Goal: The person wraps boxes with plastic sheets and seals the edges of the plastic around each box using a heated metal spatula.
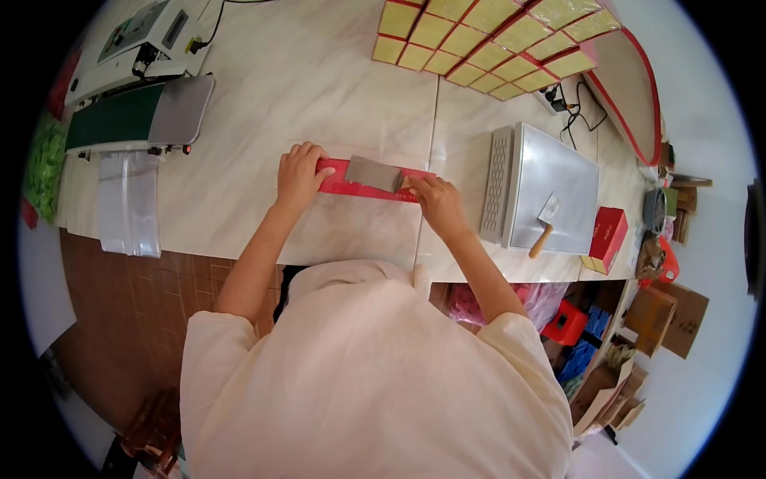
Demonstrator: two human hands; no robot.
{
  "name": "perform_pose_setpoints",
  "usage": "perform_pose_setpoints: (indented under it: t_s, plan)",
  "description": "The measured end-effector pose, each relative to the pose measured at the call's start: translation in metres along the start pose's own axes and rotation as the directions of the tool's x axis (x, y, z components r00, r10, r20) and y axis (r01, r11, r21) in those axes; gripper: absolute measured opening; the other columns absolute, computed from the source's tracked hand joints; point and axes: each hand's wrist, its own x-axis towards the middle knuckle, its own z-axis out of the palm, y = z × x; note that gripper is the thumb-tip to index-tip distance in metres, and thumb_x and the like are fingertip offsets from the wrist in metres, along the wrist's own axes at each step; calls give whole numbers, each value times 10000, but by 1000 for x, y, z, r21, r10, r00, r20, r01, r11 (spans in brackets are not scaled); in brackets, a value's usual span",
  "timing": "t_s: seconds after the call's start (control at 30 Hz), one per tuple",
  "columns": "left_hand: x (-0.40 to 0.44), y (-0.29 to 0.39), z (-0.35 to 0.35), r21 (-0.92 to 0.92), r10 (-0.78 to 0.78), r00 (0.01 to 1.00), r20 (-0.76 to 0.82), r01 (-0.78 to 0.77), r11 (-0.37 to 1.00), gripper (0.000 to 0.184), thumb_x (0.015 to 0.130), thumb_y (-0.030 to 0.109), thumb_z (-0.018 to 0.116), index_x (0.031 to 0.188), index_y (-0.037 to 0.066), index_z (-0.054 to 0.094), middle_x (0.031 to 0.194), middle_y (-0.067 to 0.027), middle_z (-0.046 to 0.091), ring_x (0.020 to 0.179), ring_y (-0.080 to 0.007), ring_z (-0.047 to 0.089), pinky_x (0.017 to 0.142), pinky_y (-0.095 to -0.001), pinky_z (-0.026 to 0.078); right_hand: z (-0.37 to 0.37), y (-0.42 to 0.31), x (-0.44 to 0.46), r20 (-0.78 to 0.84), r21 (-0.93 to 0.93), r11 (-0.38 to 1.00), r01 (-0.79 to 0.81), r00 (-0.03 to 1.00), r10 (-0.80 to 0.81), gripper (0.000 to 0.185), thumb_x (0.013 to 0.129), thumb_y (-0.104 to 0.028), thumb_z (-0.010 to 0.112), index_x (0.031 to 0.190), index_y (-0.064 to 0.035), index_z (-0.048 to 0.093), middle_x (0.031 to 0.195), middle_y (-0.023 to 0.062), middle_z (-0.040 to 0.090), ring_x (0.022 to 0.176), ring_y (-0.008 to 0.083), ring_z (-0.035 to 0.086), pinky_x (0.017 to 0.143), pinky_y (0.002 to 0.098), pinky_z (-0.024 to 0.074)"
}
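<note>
A flat red piece (339, 188), perhaps a box side or packet, lies crosswise on the table in front of me. Clear film seems to extend around it. My left hand (301, 176) grips its left end, with the thumb on the red surface. My right hand (439, 203) is closed on the short handle of a scraper (373, 173). The scraper's wide grey blade points left and lies flat over the middle of the red piece. The handle is mostly hidden under my fingers.
A metal box (554, 188) at right carries a second scraper (544, 225) with a wooden handle. Beside it stands a red box (608, 239). Stacked yellow-and-red boxes (487, 44) stand at the back. At left are a machine with a green belt (112, 116) and clear bags (129, 203).
</note>
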Motion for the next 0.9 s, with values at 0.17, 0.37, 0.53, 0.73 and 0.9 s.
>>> perform_pose_setpoints:
  t_s: [0.17,0.37,0.53,0.73,0.9]
  plan:
    - [0,-2,2,2,27,999,-18,-26,1000,272,744,198,788,937,105,621,987,-17,618,979,-237,566,824,-394,420,2,4,0,-49,-115,985,-129,991,124,201,868,-141,660,1067,-123,634,825,60,641,730,260,625,630,393,483]
    - [0,-2,3,11,28,999,-20,-28,1000,259,745,188,785,931,115,620,986,-19,619,977,-242,567,817,-394,421,3,8,1,-102,-143,945,-293,955,280,173,916,-176,619,1053,-69,616,832,105,646,747,294,630,644,412,491]
    - [-3,-1,2,13,40,998,-38,-40,999,252,746,189,786,926,114,625,982,-17,620,972,-243,566,814,-394,419,5,-34,-25,-103,271,839,-471,853,512,217,974,-208,553,1109,-39,540,893,193,660,810,381,638,688,486,494]
    - [0,-2,2,-6,52,998,-20,-52,999,252,760,202,784,928,104,625,972,-15,621,964,-243,563,812,-393,424,30,-100,-57,137,254,798,-546,837,529,233,1014,-251,477,1081,-29,460,710,195,652,628,423,627,557,514,476]
    - [1,-3,1,19,53,999,-6,-53,998,251,761,191,787,931,104,623,966,-9,623,963,-243,564,809,-395,428,34,-97,-63,143,79,827,-556,828,543,208,1010,-241,469,1015,-33,447,651,185,645,561,401,627,510,507,485]
